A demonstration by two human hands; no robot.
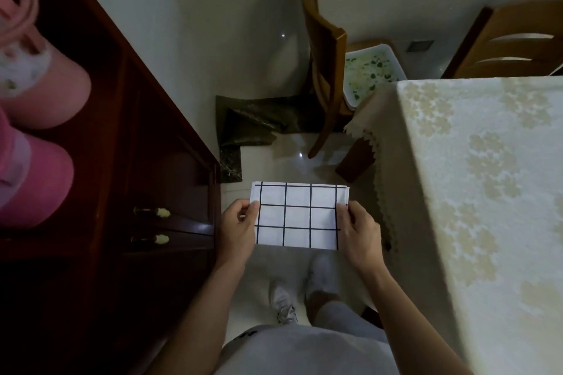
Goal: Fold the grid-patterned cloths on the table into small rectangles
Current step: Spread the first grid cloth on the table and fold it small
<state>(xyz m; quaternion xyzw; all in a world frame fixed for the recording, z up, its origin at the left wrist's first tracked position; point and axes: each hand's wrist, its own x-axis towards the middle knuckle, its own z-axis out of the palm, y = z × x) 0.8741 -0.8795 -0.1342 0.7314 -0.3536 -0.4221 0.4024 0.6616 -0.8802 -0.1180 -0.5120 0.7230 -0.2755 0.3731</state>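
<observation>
Grid cloth: 1 grid-patterned cloth [298,215] in view, already a small layered rectangle. It is held flat in the air above the floor, between the dark cabinet [137,161] and the table [487,176], touching neither.
Left hand: the left hand [236,227] pinches the cloth's left edge, thumb on top and fingers underneath.
Right hand: the right hand [358,231] pinches the right edge the same way.
Risk 1, layers slipping: the far edge shows stacked layers that are not quite flush. Only 2 pinches hold the cloth and nothing supports its middle, so a loosened thumb could let the layers fan open and undo the fold.
Risk 2, dropping: the cloth hangs over bare floor and the person's shoes [285,301], not over the table. A slip on either side would probably land it on the floor.
Risk 3, crooked fold: another fold made in mid-air has no flat surface to press against, so the edges could end up skewed.
Risk 4, snagging: the tablecloth's scalloped hem [380,167] hangs near the right hand and could catch a corner as the cloth goes to the table.
Count, cloths: 1 seen; whether others remain cannot be told.
Count, hands: 2, both holding.
Count, grid lines: 4 lengthwise and 3 crosswise on the upper face.
Count, chairs: 2, the nearer chair [323,49] and a farther chair [511,39].
Count, drawer handles: 2 handles [151,211].
</observation>
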